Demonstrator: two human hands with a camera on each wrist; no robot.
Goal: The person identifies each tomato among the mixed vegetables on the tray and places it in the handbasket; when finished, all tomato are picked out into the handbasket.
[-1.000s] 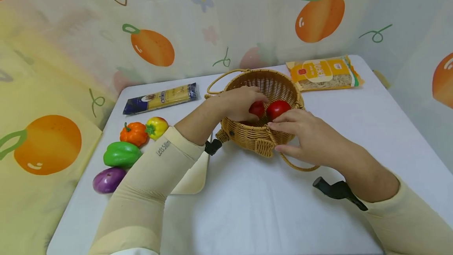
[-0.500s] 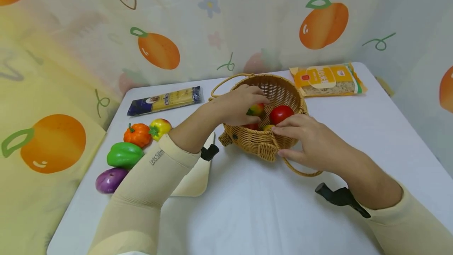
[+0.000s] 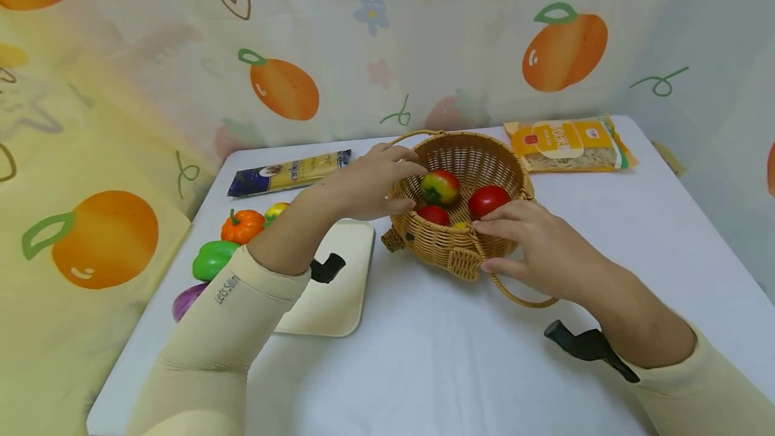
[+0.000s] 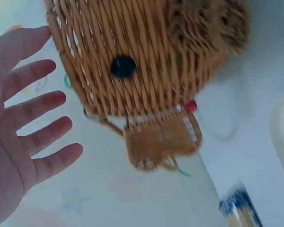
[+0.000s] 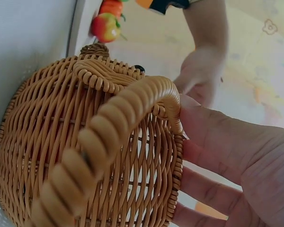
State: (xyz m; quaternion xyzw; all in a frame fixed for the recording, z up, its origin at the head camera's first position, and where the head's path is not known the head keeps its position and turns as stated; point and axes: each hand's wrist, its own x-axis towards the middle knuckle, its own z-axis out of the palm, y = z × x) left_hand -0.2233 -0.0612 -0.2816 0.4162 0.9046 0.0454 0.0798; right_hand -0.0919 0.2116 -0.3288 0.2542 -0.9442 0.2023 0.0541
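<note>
A wicker basket point(image 3: 432, 244) shaped like an animal, with a dark eye, stands on the table. Inside lie a red-and-green fruit point(image 3: 440, 187), two red round pieces, one farther right point(image 3: 488, 202) and one near the front wall point(image 3: 434, 214), plus a partly hidden yellow one. My left hand point(image 3: 369, 184) hovers at the basket's left rim, holding nothing; the left wrist view shows its fingers spread and straight beside the wicker. With my right hand point(image 3: 539, 241) I hold the right front rim. In the right wrist view, the thumb point(image 5: 203, 123) is outside by the handle and the fingers pass behind the rim.
Left of the basket lies a cream tray point(image 3: 339, 288). Beyond it are an orange pumpkin point(image 3: 242, 226), a green pepper point(image 3: 213, 259), a purple eggplant point(image 3: 186, 301) and a yellow fruit point(image 3: 276, 211). A pasta packet point(image 3: 290, 173) and a noodle bag point(image 3: 569, 145) lie at the back.
My left hand has come out of the basket and moved left, showing the red-and-green fruit there. My right hand stays at the rim. The head view has shifted slightly.
</note>
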